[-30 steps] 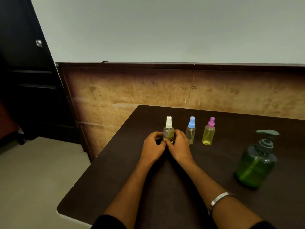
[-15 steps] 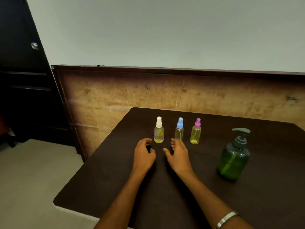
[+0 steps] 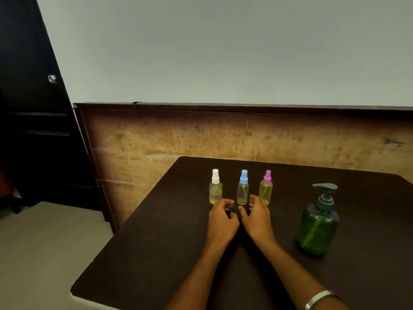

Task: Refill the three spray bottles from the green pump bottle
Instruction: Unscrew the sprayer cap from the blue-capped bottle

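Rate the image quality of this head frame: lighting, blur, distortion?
Head view: dim, greenish light; dark table swallows shadows; spray bottles and green pump bottle stay readable; left hand and right hand slightly soft; wide-angle bending tilts the door.

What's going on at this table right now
A person sits at a dark table with three small spray bottles in a row: white-capped, blue-capped and pink-capped. All three stand upright with caps on. The left hand and right hand rest just in front of the blue-capped one, fingers loosely curled, holding nothing. The green pump bottle stands untouched off to the right. No pouring or pumping is happening at this moment.
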